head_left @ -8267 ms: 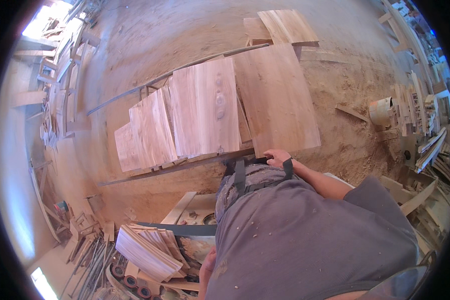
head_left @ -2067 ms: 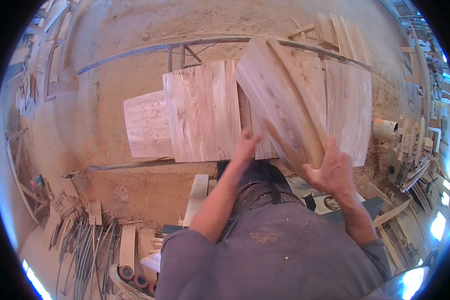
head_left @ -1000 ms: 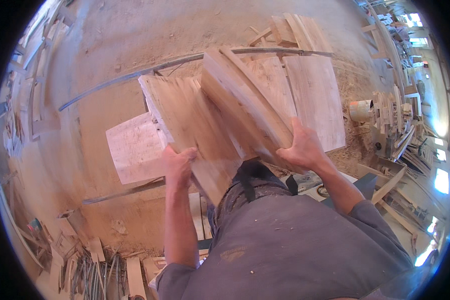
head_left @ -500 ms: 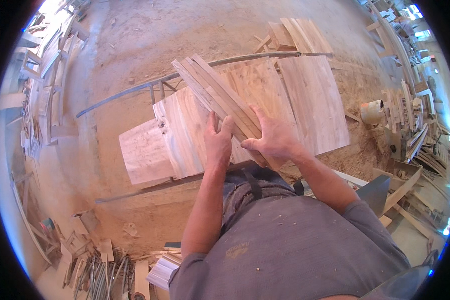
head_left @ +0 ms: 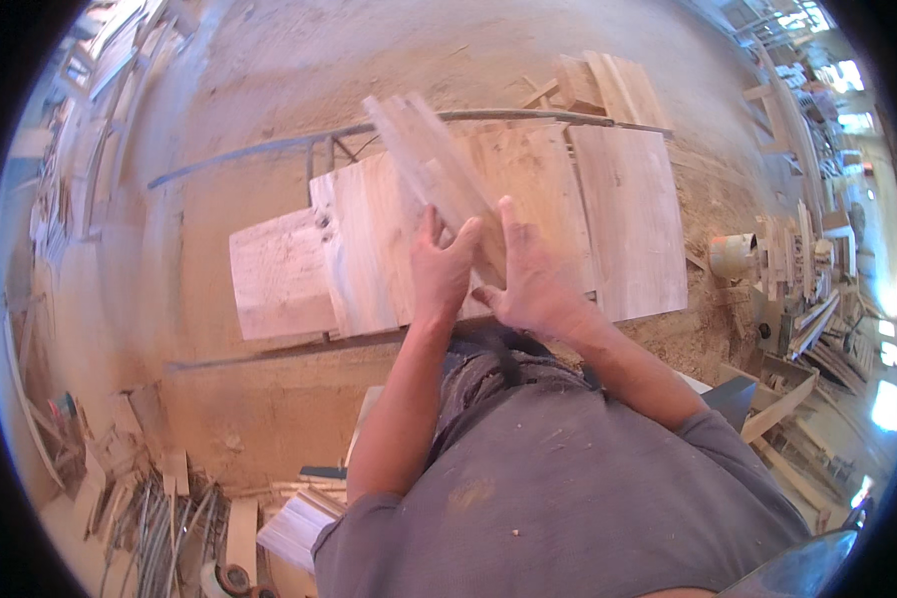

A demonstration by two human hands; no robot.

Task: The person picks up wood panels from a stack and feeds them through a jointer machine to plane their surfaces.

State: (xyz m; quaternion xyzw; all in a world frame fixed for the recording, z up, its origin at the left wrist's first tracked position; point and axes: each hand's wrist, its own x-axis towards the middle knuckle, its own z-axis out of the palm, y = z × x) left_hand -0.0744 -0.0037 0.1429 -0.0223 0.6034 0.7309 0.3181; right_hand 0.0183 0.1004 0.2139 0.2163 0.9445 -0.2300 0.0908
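A bundle of several long, narrow wooden strips [head_left: 437, 159], smeared by motion, slants up and to the left above wide wooden panels. My left hand [head_left: 444, 267] grips its left side near the lower end, thumb and fingers closed against the wood. On the opposite side my right hand [head_left: 540, 279] presses the bundle, its thumb low and its fingers along the edge. Below lie a pale panel [head_left: 369, 269] on the left, a yellowish panel [head_left: 538, 189] in the middle and a pinkish panel [head_left: 636, 219] on the right. The bundle's lower end is mostly hidden by my hands.
The panels rest on a low metal frame [head_left: 239, 164]. Stacked boards [head_left: 623, 90] stand beyond it. A pale bucket [head_left: 733, 256] and upright wood pieces are at the right. Thin offcuts [head_left: 159, 533] lie heaped at the lower left, beside a roll of tape [head_left: 234, 580].
The strips have shifted slightly right and now look blurred, their ends drawn closer together. My hands have come nearer each other, and the whole view has turned a little.
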